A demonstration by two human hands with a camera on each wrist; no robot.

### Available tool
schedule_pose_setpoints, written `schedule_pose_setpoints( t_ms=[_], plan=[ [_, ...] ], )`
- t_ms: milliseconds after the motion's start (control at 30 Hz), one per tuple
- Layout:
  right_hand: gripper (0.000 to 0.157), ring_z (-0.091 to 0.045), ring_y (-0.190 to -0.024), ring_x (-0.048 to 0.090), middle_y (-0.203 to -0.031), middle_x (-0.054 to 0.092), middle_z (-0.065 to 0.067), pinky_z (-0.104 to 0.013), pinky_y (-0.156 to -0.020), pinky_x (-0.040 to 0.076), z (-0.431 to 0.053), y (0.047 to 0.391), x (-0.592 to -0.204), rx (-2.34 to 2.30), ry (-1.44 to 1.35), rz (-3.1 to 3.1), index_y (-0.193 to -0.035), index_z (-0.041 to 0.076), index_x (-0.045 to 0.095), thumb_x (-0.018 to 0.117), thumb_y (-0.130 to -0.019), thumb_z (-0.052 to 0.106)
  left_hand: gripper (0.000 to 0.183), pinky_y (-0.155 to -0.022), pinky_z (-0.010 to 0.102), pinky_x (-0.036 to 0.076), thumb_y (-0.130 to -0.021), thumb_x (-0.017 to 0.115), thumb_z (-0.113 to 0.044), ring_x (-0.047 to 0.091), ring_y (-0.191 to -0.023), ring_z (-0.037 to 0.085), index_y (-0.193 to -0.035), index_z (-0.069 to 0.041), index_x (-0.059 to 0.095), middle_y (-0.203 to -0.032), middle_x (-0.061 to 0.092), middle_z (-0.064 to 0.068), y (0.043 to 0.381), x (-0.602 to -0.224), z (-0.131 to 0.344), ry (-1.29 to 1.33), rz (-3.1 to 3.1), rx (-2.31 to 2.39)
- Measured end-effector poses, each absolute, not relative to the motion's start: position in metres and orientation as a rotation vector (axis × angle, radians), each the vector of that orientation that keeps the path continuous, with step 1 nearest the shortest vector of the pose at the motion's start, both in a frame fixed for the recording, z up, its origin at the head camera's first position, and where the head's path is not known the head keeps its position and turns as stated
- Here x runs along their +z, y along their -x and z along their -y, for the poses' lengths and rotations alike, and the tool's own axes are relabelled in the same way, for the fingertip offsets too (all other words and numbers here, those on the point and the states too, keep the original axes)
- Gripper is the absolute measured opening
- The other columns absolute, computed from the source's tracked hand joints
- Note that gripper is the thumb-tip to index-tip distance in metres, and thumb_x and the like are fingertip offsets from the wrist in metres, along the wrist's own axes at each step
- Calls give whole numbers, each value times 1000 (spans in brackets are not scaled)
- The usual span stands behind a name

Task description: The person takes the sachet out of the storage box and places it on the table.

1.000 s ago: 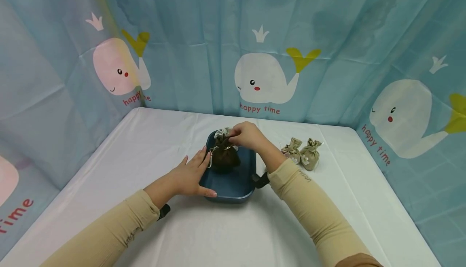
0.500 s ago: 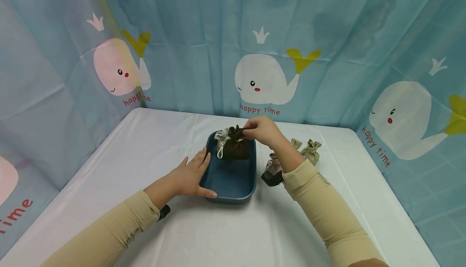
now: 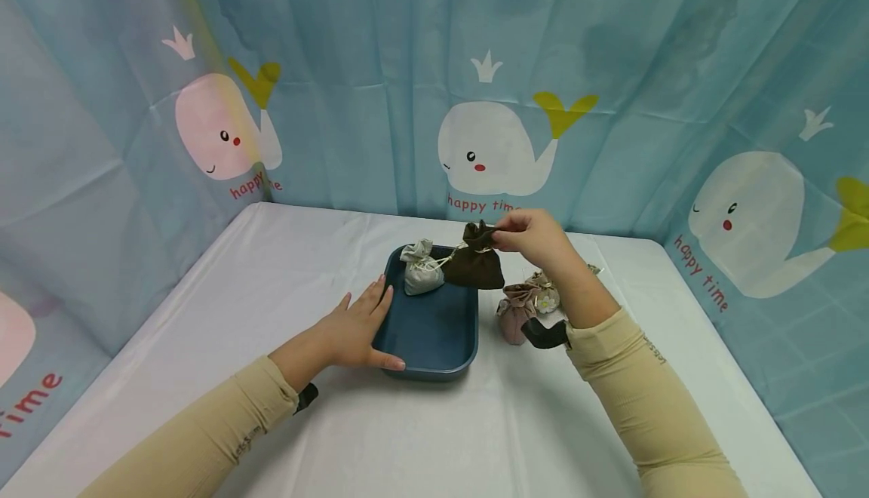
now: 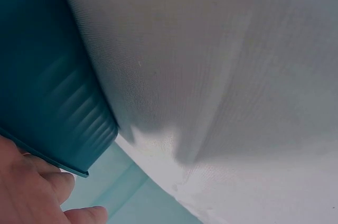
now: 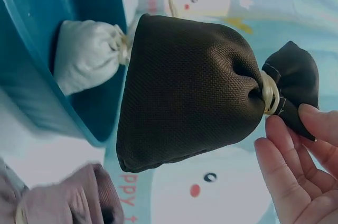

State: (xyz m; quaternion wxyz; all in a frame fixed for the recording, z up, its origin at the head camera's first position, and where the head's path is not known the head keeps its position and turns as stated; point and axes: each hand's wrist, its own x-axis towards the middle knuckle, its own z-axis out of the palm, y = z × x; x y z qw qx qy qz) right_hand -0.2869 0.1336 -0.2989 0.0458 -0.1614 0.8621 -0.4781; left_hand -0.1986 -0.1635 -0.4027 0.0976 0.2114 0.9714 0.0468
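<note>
My right hand (image 3: 539, 240) pinches the gathered top of a dark brown drawstring pouch (image 3: 473, 266), raised over the right rim of a blue tub (image 3: 434, 339). In the right wrist view the brown pouch (image 5: 195, 92) hangs by its neck, tied with a pale cord, between thumb and fingers. A pale grey-white pouch (image 3: 422, 275) sits inside the tub at the far left. Spread along the tub's left side, my left hand (image 3: 349, 332) rests with fingers straight and thumb at the near rim. The left wrist view shows its fingers (image 4: 39, 182) beside the tub's rim.
Right of the tub a pinkish pouch (image 3: 514, 313) stands on the white tablecloth (image 3: 326, 256). Behind it is a beige pouch (image 3: 545, 293) with a white flower, partly covered by my right arm. A blue whale-print curtain (image 3: 353, 128) borders the table.
My right hand has lifted the brown pouch and carried it rightward, from the tub's middle to above its right rim. This uncovers the pale pouch. My left hand has stayed put.
</note>
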Motion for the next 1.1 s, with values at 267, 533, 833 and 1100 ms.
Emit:
schedule_pose_setpoints(
  t_ms=[267,533,833,1100],
  plan=[
    [19,-15,-83,65,-98,65,-20,-31,-79,51,-158,280,-288,-1523,482,-2639,-100,-5,64,61,-88,10,123,-105,58,12,-63,50,-82,-1,-140,26,-147,-8,0,-152,-8,13,197,-400,163,-615,-2868,136],
    [20,-11,-80,66,-96,66,-17,-28,-77,52,-177,271,-284,-1504,493,-2710,-99,-5,64,61,-89,12,122,-106,58,10,-63,51,-82,-2,-140,26,-147,-10,-1,-152,-10,12,198,-401,163,-598,-2852,156],
    [26,-6,-80,66,-89,68,2,-29,-80,50,-205,261,-280,-1504,417,-2753,-101,-4,63,62,-88,19,123,-106,57,11,-62,48,-84,-3,-140,24,-147,-11,-3,-152,-11,10,200,-405,164,-592,-2861,122],
    [28,-3,-77,65,-81,66,12,-17,-72,50,-227,253,-282,-1576,413,-2767,-99,-9,61,63,-87,17,124,-106,57,10,-61,50,-83,-2,-140,24,-147,-9,0,-152,-11,10,200,-404,163,-587,-2862,140]
  ],
)
